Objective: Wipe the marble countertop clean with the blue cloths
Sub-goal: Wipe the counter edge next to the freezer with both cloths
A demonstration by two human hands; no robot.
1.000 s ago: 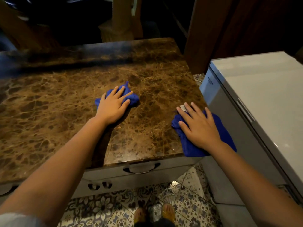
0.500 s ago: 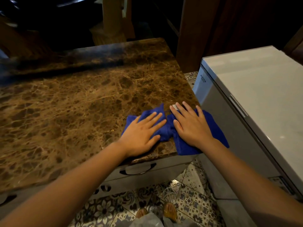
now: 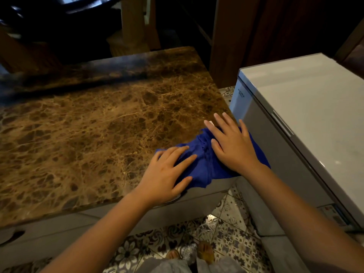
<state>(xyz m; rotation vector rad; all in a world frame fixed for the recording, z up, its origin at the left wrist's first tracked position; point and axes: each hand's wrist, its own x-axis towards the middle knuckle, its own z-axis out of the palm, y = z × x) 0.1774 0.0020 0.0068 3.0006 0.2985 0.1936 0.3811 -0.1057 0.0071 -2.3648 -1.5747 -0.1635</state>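
The brown marble countertop [image 3: 88,134] fills the left and middle of the head view. Two blue cloths [image 3: 204,166] lie bunched together at its near right corner, partly hanging over the front and right edges. My left hand [image 3: 167,174] presses flat on the left cloth at the front edge, fingers spread. My right hand [image 3: 230,142] lies flat on the right cloth, fingers spread toward the far side. The two hands are close, almost touching.
A white chest freezer [image 3: 307,119] stands right beside the counter's right edge. Grey drawer fronts [image 3: 177,211] sit under the countertop. Patterned floor tiles [image 3: 226,233] and my feet show below. Dark wooden furniture stands behind the counter.
My left hand slid its cloth from the counter's middle to the near right corner, meeting the right cloth. The cloths are now bunched together at the edge. My right hand barely moved.
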